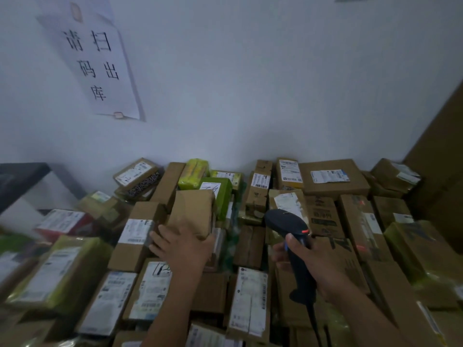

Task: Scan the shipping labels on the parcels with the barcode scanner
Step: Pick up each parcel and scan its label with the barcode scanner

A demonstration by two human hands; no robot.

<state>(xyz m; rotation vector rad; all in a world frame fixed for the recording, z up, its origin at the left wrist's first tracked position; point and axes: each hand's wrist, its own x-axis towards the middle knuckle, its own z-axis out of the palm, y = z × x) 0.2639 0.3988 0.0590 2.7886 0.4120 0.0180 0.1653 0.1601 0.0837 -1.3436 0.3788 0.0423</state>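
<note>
Brown cardboard parcels [350, 186] are lying heaped against a white wall [250, 96], many of them showing white shipping labels [136, 231] on their upper faces. Near the middle of the heap, the left hand [184, 246] is gripping the near end of a brown-paper parcel [193, 214] that is standing tilted above its neighbours; the fingers are spreading across its near face while the thumb is hooking round its lower right corner. Just behind it a green parcel [224, 199] is lying. To the right, the right hand [313, 256] is wrapping its fingers tightly round the handle of the black barcode scanner [288, 221], thumb lying along the near side. The scanner's head is pointing away over the pile, a small red light is glowing on it, and its cable [313, 319] is trailing down from the base. A paper sign [97, 71] with black characters is hanging on the wall.
</note>
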